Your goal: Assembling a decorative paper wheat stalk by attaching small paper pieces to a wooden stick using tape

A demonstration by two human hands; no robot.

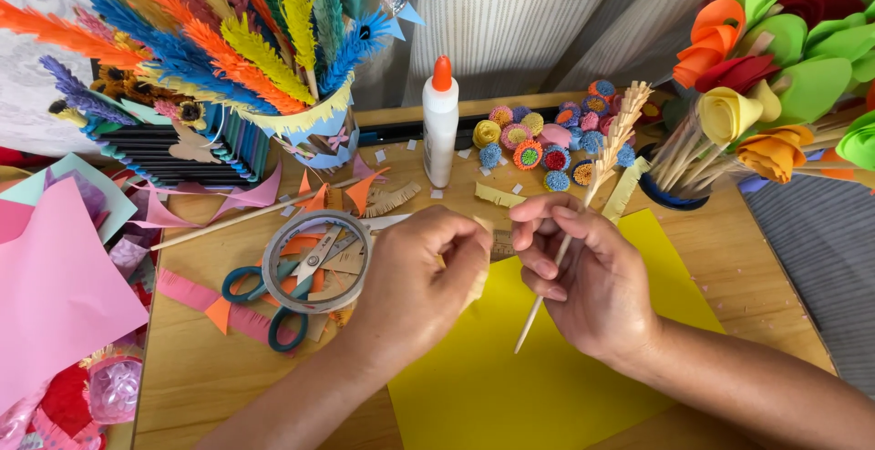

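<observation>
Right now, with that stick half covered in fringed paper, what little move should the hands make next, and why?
Probably another turn of the wooden stick. The right hand pinches it, its upper end already wrapped in beige fringe, while the left hand holds a loose beige fringed strip beside it, seemingly unwound.

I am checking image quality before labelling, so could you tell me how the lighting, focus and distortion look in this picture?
Head view: bright, even daylight, with soft shadows under the left hand and right hand; the wooden stick and glue bottle are sharp; no strong glare; slight wide-angle bowing shows along the table edge.
</observation>
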